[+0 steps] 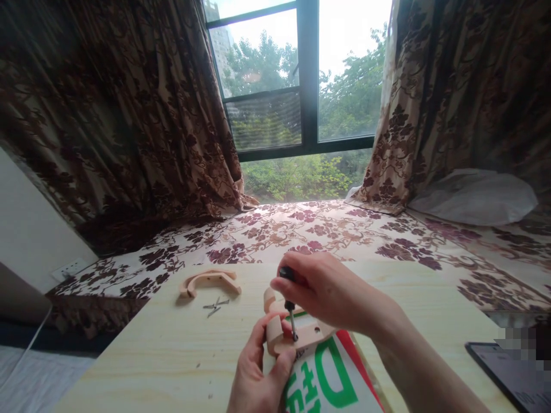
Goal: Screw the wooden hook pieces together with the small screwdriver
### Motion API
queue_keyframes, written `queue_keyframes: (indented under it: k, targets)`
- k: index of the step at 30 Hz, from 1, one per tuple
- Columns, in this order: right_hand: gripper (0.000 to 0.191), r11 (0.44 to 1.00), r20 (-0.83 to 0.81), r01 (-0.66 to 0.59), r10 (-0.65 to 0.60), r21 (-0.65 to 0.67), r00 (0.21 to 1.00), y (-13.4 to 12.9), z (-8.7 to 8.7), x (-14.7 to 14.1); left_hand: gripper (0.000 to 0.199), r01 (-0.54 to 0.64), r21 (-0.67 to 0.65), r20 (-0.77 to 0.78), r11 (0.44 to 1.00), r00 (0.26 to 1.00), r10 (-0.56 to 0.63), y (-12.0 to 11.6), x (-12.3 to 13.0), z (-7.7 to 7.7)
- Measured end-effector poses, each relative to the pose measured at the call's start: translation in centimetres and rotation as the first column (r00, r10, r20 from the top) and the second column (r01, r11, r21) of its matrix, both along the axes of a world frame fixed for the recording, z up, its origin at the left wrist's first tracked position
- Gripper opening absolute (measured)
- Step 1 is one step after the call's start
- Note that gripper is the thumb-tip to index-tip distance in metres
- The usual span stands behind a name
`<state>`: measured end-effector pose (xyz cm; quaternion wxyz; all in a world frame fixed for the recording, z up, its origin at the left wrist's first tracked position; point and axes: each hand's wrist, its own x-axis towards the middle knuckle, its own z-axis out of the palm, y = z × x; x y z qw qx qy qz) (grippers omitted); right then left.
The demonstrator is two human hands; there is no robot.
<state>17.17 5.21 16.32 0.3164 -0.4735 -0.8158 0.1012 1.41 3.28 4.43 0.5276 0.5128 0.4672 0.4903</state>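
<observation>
My right hand (327,289) is closed around the dark handle of a screwdriver (291,312), which points downward. Its tip meets a hole in a curved, pale wooden piece (307,335); a second dark hole shows farther right on that piece. With thumb and fingers, my left hand (260,367) grips the left end of the same piece. Beneath it lies a white packet (331,376) with green lettering and a red edge. Part of another wooden piece (269,299) shows behind, mostly covered by my hands. Whether a screw sits under the tip is too small to tell.
On the light wooden table (150,355), more curved wooden pieces (210,279) lie at the left, with several screws (215,306) beside them. A dark-edged device (503,373) rests at the right. Behind the table are a flower-patterned covered ledge (301,229), curtains and a window.
</observation>
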Motion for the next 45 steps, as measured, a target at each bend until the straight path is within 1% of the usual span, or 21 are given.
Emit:
queue_keyframes:
  k: [2, 4, 7, 9, 10, 13, 16, 18, 21, 23, 28, 29, 31, 34, 36, 38, 42, 44, 45]
  targets:
    - [0.025, 0.999, 0.003, 0.031, -0.031, 0.006, 1.000, 0.1, -0.1, 0.0, 0.047, -0.008, -0.007, 0.002, 1.000, 1.000, 0.008, 0.0, 0.0, 0.2]
    - [0.022, 0.999, 0.012, 0.026, -0.026, 0.020, 1.000, -0.1, 0.0, 0.0, 0.045, -0.005, -0.007, 0.012, 1.000, 1.000, 0.005, -0.1, -0.1, 0.5]
    - [0.012, 0.999, 0.021, -0.046, 0.046, 0.021, 0.999, -0.5, 0.1, -0.2, 0.038, 0.077, -0.009, 0.024, 0.997, 0.997, -0.077, -0.2, -0.3, 0.7]
    - [0.012, 0.997, 0.024, -0.072, 0.071, 0.017, 0.997, -0.6, 0.0, -0.3, 0.034, 0.115, -0.010, 0.035, 0.993, 0.993, -0.115, -0.2, -0.4, 0.7]
    - [0.015, 0.998, 0.030, -0.065, 0.065, 0.015, 0.997, -0.6, 0.0, -0.3, 0.034, 0.117, -0.007, 0.040, 0.993, 0.992, -0.117, -0.2, -0.4, 0.7]
    - [0.025, 1.000, 0.058, 0.004, -0.005, 0.019, 0.998, -0.4, -0.1, -0.3, 0.034, 0.097, 0.005, 0.043, 0.995, 0.994, -0.098, -0.1, -0.4, 0.5]
    - [0.027, 0.998, 0.087, 0.057, -0.060, 0.033, 0.994, -0.4, -0.1, -0.3, 0.031, 0.136, -0.006, 0.035, 0.991, 0.990, -0.136, -0.1, -0.4, 0.5]
    - [0.020, 0.999, 0.084, 0.036, -0.038, 0.023, 0.996, -0.6, 0.1, -0.4, 0.029, 0.157, -0.019, 0.040, 0.987, 0.987, -0.156, -0.1, -0.5, 0.5]
    - [0.008, 0.998, 0.059, -0.060, 0.061, -0.009, 0.996, -0.8, 0.3, -0.4, 0.031, 0.149, -0.031, 0.056, 0.988, 0.987, -0.148, -0.2, -0.6, 0.7]
    - [0.008, 0.997, 0.059, -0.080, 0.080, -0.007, 0.995, -0.7, 0.2, -0.4, 0.033, 0.142, -0.041, 0.060, 0.989, 0.988, -0.139, -0.3, -0.4, 0.8]
    - [0.021, 0.998, 0.103, 0.060, -0.063, 0.033, 0.993, -0.2, -0.2, 0.1, 0.040, 0.077, -0.059, 0.090, 0.995, 0.993, -0.072, -0.5, 0.1, 1.1]
    - [0.023, 0.997, 0.106, 0.071, -0.075, 0.035, 0.992, -0.3, -0.2, 0.1, 0.040, 0.068, -0.057, 0.091, 0.996, 0.994, -0.063, -0.4, 0.2, 1.2]
    - [0.025, 0.998, 0.093, 0.044, -0.047, 0.036, 0.995, -0.4, 0.0, 0.0, 0.039, 0.065, -0.050, 0.080, 0.997, 0.995, -0.061, -0.4, 0.1, 1.2]
    - [0.027, 0.997, 0.053, -0.059, 0.057, 0.040, 0.997, -0.6, 0.4, -0.3, 0.037, 0.081, -0.041, 0.055, 0.996, 0.995, -0.079, -0.3, -0.1, 1.3]
    - [0.028, 0.995, 0.042, -0.082, 0.080, 0.053, 0.996, -0.4, 0.4, -0.4, 0.036, 0.084, -0.035, 0.048, 0.996, 0.995, -0.083, -0.4, -0.2, 1.4]
    - [0.031, 0.996, 0.038, -0.036, 0.034, 0.077, 0.999, 0.0, 0.2, -0.5, 0.036, 0.087, -0.036, 0.049, 0.996, 0.995, -0.085, -0.4, -0.2, 1.4]
    - [0.035, 0.987, 0.051, 0.102, -0.109, 0.125, 0.993, 0.4, -0.2, -0.3, 0.036, 0.098, -0.045, 0.053, 0.994, 0.994, -0.095, -0.5, -0.1, 1.6]
    - [0.032, 0.986, 0.054, 0.101, -0.109, 0.134, 0.993, 0.2, -0.1, -0.2, 0.037, 0.090, -0.037, 0.051, 0.995, 0.995, -0.088, -0.5, -0.1, 1.6]
    - [0.029, 0.988, 0.050, 0.069, -0.076, 0.136, 0.996, 0.0, 0.0, -0.2, 0.037, 0.085, -0.035, 0.049, 0.996, 0.995, -0.083, -0.5, -0.1, 1.6]
